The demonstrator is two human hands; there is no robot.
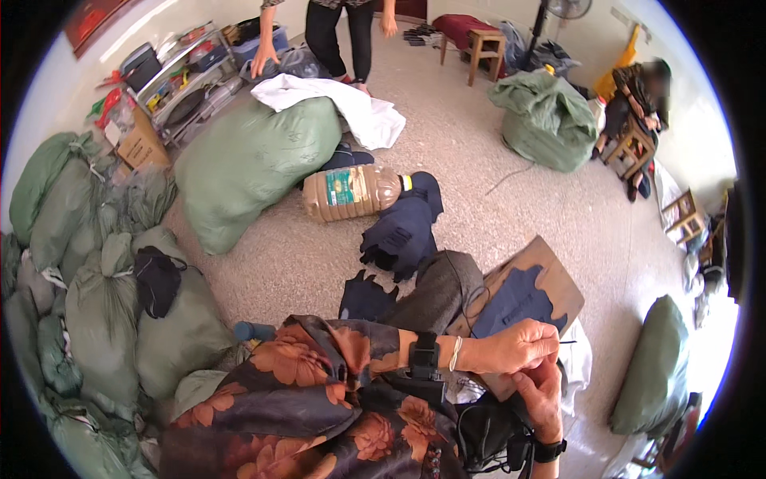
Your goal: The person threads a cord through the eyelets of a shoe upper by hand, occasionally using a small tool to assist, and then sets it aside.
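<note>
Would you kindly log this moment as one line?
left hand: pinching thin needle | right hand: touching left, below | under hands: dark fabric piece on cardboard

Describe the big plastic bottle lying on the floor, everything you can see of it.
The plastic bottle lies on its side on the speckled floor, cap end pointing right. It looks like clear ribbed plastic filled with a brownish liquid, with a green label around its middle and a yellow band at the neck. Its base end rests against a large green sack; the neck touches a pile of dark blue cloth pieces. No hand touches it.
</note>
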